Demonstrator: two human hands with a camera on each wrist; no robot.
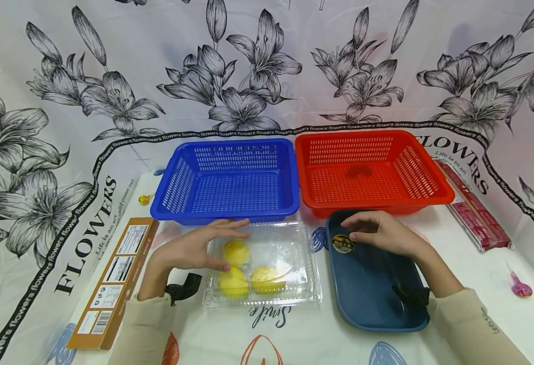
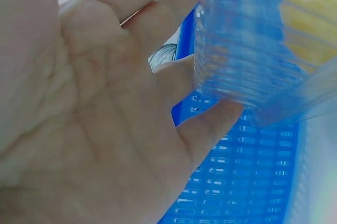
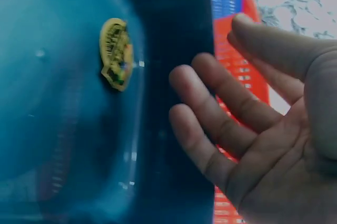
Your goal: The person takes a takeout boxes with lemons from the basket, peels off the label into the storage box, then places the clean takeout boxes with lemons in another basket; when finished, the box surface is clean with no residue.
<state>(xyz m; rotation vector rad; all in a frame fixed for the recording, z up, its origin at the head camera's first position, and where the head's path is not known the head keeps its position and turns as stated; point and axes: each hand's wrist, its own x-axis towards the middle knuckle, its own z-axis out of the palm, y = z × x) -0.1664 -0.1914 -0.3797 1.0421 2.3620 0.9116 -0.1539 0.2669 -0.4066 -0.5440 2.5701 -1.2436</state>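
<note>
A clear plastic clamshell box [image 1: 291, 253] lies in front of the blue basket, with three rounded yellow pieces [image 1: 233, 282] showing through its lid. My left hand [image 1: 193, 248] is spread over the left side of this box, thumb and fingers apart. In the left wrist view its fingertips [image 2: 229, 109] are right at the box's ribbed wall. To the right lies a dark blue tray [image 1: 371, 299] with a gold and black sticker [image 1: 343, 244]. My right hand [image 1: 383, 233] hovers over the tray's far end, fingers loosely bent and holding nothing.
A blue basket [image 1: 239, 190] and a red basket [image 1: 371, 195] stand side by side behind. A long brown box [image 1: 116, 284] lies at the left, near a small yellow wrapped item [image 1: 144, 199]. At the right are a red package [image 1: 476, 210] and a small pink item [image 1: 521, 286].
</note>
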